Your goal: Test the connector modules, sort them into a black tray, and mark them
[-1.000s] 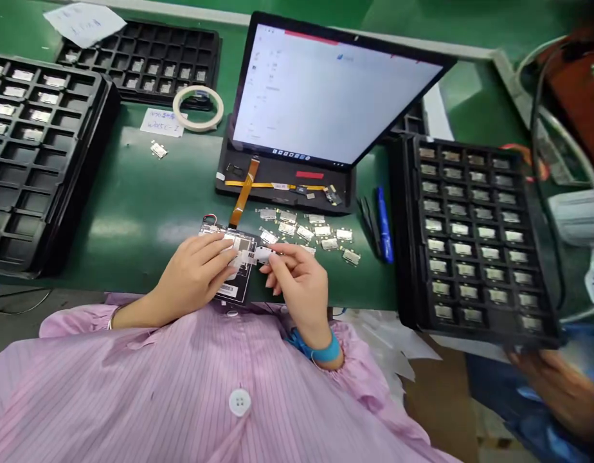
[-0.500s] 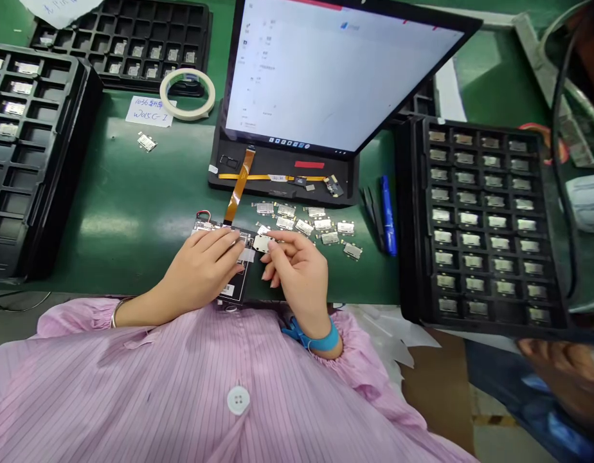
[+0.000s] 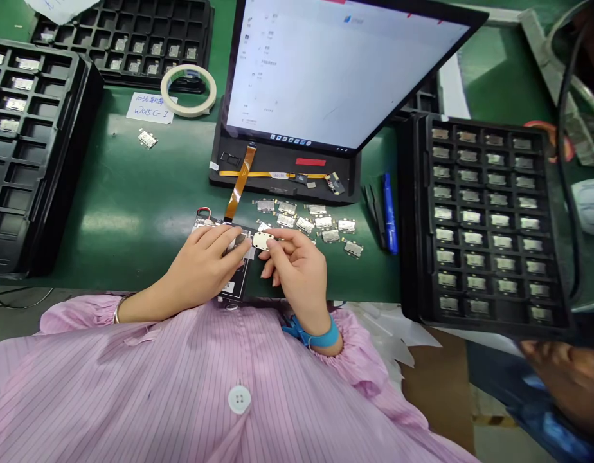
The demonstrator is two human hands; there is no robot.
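My left hand (image 3: pixel 200 265) lies on a black circuit board (image 3: pixel 234 288) at the table's front edge, its fingers curled and pressing down on it. My right hand (image 3: pixel 297 267) pinches a small silver metal part (image 3: pixel 261 240) between thumb and forefinger, right at the board's upper right corner and touching my left fingertips. An orange flex cable (image 3: pixel 239 186) runs from the board up to the black base (image 3: pixel 282 170) under a tilted lit screen (image 3: pixel 340 71). Several loose silver parts (image 3: pixel 316 222) lie just beyond my right hand.
Black compartment trays hold more silver parts: one at the right (image 3: pixel 485 218), one at the left (image 3: pixel 31 141), one at the back (image 3: pixel 128 38). A tape roll (image 3: pixel 188 90), a paper label (image 3: pixel 150 107), a blue pen (image 3: pixel 388 212) and tweezers (image 3: pixel 374 212) lie around. Another person's hand (image 3: pixel 562 373) shows at lower right.
My right hand has brought the small silver part a little left and up, onto the board's corner by my left fingertips. The view has shifted slightly downward.
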